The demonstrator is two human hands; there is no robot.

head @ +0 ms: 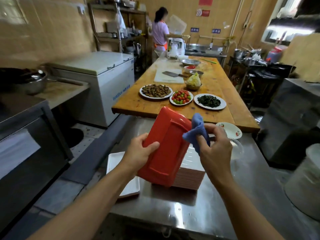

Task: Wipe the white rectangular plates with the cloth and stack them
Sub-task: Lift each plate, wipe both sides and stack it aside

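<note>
Steel counter (173,210) (plate stack (190,177) behind plate (166,144))

I see bare steel counter (173,205) open in front of the plate stack (189,177); a flat plate (114,161) blocks its left, a glass bowl (237,148) its right, the wooden table (214,94) behind.

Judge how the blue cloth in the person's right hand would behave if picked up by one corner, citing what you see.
The blue cloth would probably hang limp: it bunches and folds in the right hand. It looks light, since a few fingertips pinch it. It seems unlikely to slip or break, unlike the rigid, glossy red-backed plate gripped by the left hand.
</note>
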